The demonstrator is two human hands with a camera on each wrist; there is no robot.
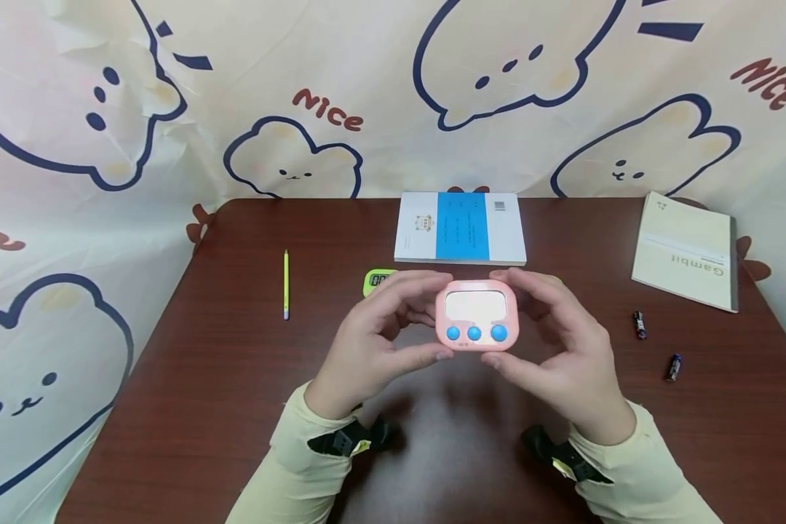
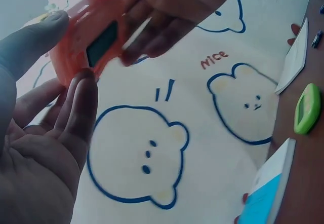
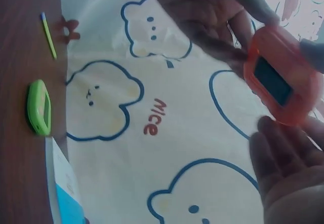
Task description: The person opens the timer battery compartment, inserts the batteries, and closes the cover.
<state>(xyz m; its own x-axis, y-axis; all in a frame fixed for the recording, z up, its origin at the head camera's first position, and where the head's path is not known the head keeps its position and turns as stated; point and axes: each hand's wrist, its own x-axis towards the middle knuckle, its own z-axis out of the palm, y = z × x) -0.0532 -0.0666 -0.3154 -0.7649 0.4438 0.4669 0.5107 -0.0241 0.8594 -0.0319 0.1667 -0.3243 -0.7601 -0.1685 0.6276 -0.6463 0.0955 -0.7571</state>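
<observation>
A pink digital timer [image 1: 477,316] with a blank pale screen and a row of blue buttons is held up above the table, its front turned to the head camera. My left hand [image 1: 383,338] pinches its left side between thumb and fingers. On its right side my right hand [image 1: 566,349] grips in the same way. Both wrist views show a dark rectangle on the back of the pink timer [image 2: 88,41], though I cannot tell whether it is a recess. Partly hidden behind my left hand lies a green timer [image 1: 376,279]; its casing [image 3: 39,107] shows whole in the right wrist view.
A yellow-green pencil [image 1: 286,284] lies to the left. A blue-and-white book [image 1: 460,228] lies at the back edge, and a pale notebook [image 1: 686,251] at the back right. Two small batteries, one battery [image 1: 640,325] farther back than the other battery [image 1: 674,367], lie on the right.
</observation>
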